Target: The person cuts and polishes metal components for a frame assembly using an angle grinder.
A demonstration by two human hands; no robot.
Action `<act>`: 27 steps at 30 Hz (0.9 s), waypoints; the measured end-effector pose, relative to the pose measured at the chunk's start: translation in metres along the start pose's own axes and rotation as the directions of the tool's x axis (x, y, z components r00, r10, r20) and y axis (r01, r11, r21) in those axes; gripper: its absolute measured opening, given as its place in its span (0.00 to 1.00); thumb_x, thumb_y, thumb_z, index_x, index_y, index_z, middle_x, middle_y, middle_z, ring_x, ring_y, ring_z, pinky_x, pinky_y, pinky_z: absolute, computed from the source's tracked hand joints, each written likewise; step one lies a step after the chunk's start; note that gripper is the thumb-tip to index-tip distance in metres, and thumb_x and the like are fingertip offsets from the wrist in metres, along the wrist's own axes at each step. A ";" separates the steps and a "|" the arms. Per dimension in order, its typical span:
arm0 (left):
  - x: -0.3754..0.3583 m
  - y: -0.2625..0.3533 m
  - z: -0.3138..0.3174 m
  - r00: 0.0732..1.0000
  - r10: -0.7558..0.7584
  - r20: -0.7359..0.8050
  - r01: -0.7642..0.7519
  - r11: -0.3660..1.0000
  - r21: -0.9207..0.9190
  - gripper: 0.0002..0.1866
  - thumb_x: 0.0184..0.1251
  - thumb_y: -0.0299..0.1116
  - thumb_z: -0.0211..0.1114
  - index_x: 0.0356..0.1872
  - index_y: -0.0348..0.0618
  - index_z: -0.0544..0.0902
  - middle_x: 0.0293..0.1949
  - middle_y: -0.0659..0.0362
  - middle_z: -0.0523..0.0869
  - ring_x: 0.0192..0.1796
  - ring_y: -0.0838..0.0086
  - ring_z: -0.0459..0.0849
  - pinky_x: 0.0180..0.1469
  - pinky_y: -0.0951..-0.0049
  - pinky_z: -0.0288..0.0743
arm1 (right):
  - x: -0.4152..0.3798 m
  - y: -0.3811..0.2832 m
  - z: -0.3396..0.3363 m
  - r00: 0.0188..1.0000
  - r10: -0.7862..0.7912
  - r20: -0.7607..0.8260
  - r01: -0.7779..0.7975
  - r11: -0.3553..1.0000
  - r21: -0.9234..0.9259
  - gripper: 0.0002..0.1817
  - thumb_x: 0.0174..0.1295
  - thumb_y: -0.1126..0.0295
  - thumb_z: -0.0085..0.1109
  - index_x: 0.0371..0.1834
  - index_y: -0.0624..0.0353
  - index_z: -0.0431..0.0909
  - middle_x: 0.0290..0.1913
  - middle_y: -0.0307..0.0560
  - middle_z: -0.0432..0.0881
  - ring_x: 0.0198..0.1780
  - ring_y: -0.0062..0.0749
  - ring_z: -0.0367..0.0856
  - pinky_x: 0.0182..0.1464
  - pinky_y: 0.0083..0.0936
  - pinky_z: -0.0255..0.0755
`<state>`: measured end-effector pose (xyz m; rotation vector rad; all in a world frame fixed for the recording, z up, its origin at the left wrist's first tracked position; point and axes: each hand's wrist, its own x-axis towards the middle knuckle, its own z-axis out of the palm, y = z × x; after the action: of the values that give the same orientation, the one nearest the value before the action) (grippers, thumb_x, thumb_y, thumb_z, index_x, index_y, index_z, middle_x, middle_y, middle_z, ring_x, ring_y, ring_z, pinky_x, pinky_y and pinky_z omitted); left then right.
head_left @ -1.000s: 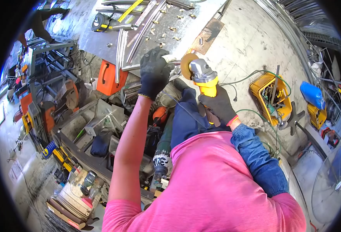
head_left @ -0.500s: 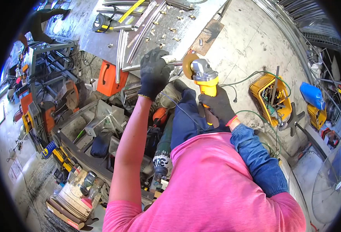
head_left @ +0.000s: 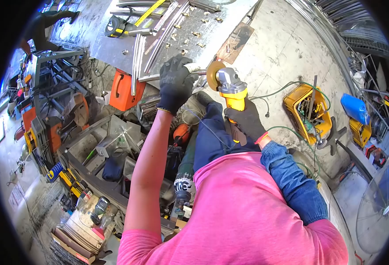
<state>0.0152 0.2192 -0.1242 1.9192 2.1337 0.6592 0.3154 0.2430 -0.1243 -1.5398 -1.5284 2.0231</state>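
Observation:
My right hand, in a dark glove, is wrapped round the yellow body of an angle grinder. The grinder points away from me, its brown disc upright at the left of the grey head. My left hand, gloved in black, closes on a shiny metal tube at the near edge of the metal-topped table. The disc's edge is right at the tube's right end. A whitish patch shows at the left fingertips.
Metal strips, small brass-coloured pieces and a tape measure lie on the table. An orange case stands left. At right are a yellow crate of tools and a green cord. Another person is at far left.
The grinder and my right hand have shifted slightly left, with the disc a little closer to my left hand. My left hand keeps its hold on the tube.

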 end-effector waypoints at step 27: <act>-0.004 0.003 -0.004 1.000 -0.003 -0.008 0.004 1.000 0.015 0.20 0.71 0.35 0.76 0.63 0.53 0.93 0.71 0.53 0.89 0.79 0.46 0.79 0.81 0.42 0.69 | 0.006 0.020 -0.009 0.997 -0.021 -0.073 0.037 0.974 0.224 0.16 0.74 0.67 0.73 0.58 0.64 0.86 0.43 0.44 0.92 0.41 0.30 0.92 0.47 0.31 0.87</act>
<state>0.0167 0.2149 -0.1197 1.9233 2.1522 0.6530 0.3284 0.2435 -0.1427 -1.4749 -1.2394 2.0226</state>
